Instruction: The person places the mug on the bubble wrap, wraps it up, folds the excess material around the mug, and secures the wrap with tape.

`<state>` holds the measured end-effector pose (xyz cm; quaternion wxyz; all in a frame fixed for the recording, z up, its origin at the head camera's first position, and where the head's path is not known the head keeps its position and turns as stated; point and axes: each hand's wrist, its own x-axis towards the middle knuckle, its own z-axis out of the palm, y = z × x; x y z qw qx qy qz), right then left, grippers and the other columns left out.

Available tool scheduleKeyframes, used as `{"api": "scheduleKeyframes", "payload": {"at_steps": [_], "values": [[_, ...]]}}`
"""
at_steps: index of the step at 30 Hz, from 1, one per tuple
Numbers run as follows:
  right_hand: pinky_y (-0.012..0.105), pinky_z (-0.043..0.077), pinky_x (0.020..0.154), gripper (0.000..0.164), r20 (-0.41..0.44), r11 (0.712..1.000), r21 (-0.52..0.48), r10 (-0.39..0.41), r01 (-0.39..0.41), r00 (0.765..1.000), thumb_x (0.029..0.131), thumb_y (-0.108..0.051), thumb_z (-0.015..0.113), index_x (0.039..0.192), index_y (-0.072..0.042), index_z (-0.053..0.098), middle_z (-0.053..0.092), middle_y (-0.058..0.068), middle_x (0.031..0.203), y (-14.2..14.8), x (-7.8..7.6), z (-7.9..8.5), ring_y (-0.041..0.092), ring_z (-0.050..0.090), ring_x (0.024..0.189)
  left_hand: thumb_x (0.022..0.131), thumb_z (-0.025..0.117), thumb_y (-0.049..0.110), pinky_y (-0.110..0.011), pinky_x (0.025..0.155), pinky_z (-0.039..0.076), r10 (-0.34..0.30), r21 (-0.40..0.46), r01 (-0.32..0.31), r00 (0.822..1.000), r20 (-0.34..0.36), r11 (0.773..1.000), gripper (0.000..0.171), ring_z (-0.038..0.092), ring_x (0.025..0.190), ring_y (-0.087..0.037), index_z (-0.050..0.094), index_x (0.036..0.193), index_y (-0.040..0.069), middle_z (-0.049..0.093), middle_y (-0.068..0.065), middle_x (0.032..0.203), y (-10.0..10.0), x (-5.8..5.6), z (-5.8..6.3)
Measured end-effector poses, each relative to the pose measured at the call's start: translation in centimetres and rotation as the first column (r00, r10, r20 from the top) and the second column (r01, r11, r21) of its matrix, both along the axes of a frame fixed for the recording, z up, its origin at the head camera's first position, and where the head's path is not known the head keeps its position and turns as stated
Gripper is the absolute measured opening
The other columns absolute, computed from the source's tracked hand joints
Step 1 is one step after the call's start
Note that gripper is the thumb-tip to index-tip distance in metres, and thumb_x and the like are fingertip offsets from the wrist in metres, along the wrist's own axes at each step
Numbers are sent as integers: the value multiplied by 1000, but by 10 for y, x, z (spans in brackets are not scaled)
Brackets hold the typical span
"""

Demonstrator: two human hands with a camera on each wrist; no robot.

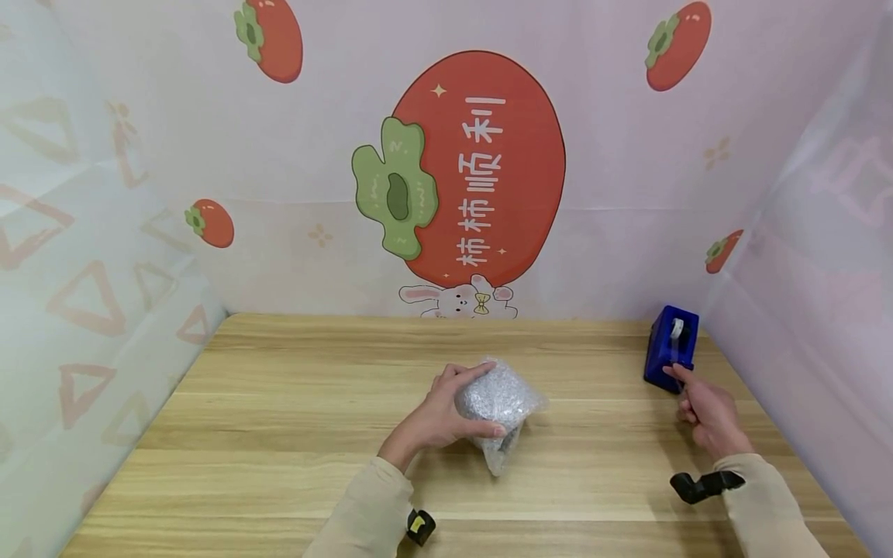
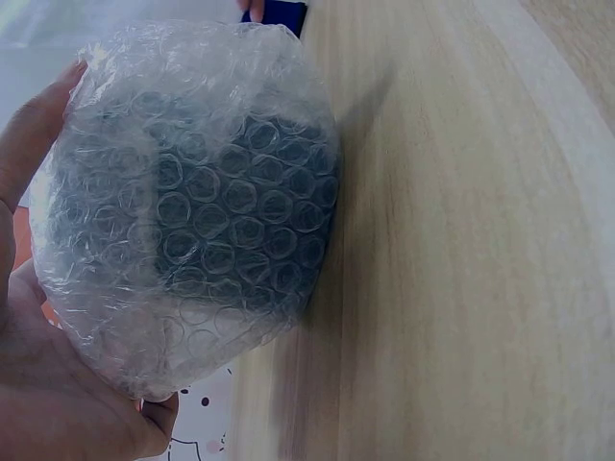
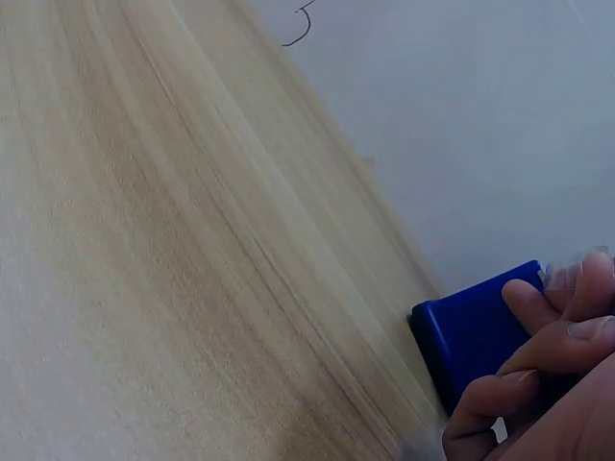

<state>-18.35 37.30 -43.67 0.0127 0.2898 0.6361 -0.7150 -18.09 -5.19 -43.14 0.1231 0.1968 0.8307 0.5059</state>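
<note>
My left hand (image 1: 446,411) grips a bundle in clear bubble wrap (image 1: 498,399), thumb on the near side and fingers over the far side. Through the bubbles in the left wrist view, something dark and box-like shows inside the bubble-wrapped bundle (image 2: 231,206); its kind is hidden. On the right, my right hand (image 1: 711,415) is at the near end of a blue tape dispenser (image 1: 670,349) with a white-cored roll. A short piece of clear tape (image 3: 565,276) is pinched at the fingertips in the right wrist view, the other fingers curled below.
The wooden table (image 1: 293,411) ends at a back wall sheet (image 1: 614,232) printed with persimmons and a rabbit. Sheets also rise along the left and right sides, the right one close to the dispenser. A black wrist mount (image 1: 705,487) juts from the right sleeve.
</note>
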Motion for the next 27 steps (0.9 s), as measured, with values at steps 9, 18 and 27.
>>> {"api": "scheduleKeyframes", "payload": {"at_steps": [9, 18, 27], "values": [[23, 38, 46, 23, -5, 975, 205, -84, 83, 996, 96, -39, 69, 74, -35, 76, 55, -9, 93, -6, 0, -6, 6, 47, 53, 74, 92, 38, -56, 105, 39, 4, -11, -4, 1000, -3, 1000, 93, 36, 130, -29, 44, 154, 37, 42, -5, 135, 0, 0, 0], [24, 48, 50, 29, -11, 965, 262, 9, -6, 1000, 97, -48, 65, 79, -26, 71, 57, -4, 61, -5, 5, -3, 7, 54, 54, 74, 92, 39, -57, 105, 39, 3, 3, -3, 1000, 5, 1000, 93, 36, 130, -30, 44, 154, 38, 42, -5, 135, 1, 0, 0], [27, 49, 56, 37, 49, 945, 318, 69, -80, 996, 97, -46, 66, 100, -9, 67, 57, -4, 64, 0, 6, -2, 10, 54, 57, 74, 92, 40, -56, 105, 40, 11, 0, -11, 1000, 11, 1000, 92, 36, 130, -30, 44, 153, 39, 42, -5, 136, 0, 1, 0]]}}
